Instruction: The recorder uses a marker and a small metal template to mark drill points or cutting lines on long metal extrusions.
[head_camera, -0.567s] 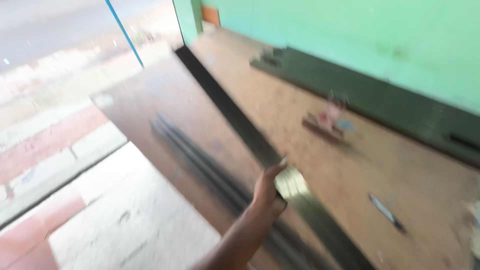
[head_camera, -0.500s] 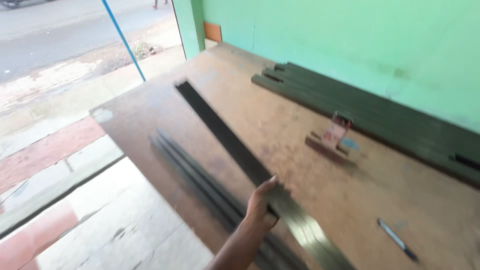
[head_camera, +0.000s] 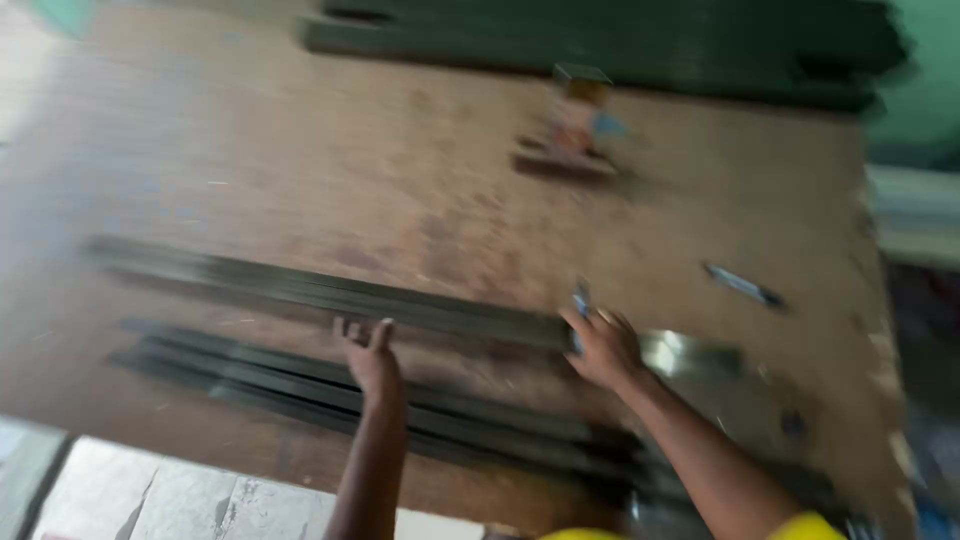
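Observation:
The picture is motion-blurred. A long flat grey metal strip (head_camera: 330, 290) lies across a brown board table (head_camera: 300, 170). My left hand (head_camera: 370, 360) reaches over a bundle of dark metal bars (head_camera: 300, 385), fingers apart, fingertips at the strip's near edge. My right hand (head_camera: 602, 348) rests on the strip near its shiny end (head_camera: 680, 352). A small blue stick-like thing (head_camera: 580, 300), perhaps a marker, pokes up from between its fingers. A yellow sleeve shows at the bottom.
A stack of long green bars (head_camera: 600, 40) lies along the table's far edge. A small red and blue object (head_camera: 572, 140) stands mid-table, and a pen-like thing (head_camera: 745, 285) lies to the right. Pale floor slabs (head_camera: 150, 495) show below the near edge.
The view has swung round and closer to the table. Earlier only one hand touched the strip; now my right hand is in view on it too, with my left farther along.

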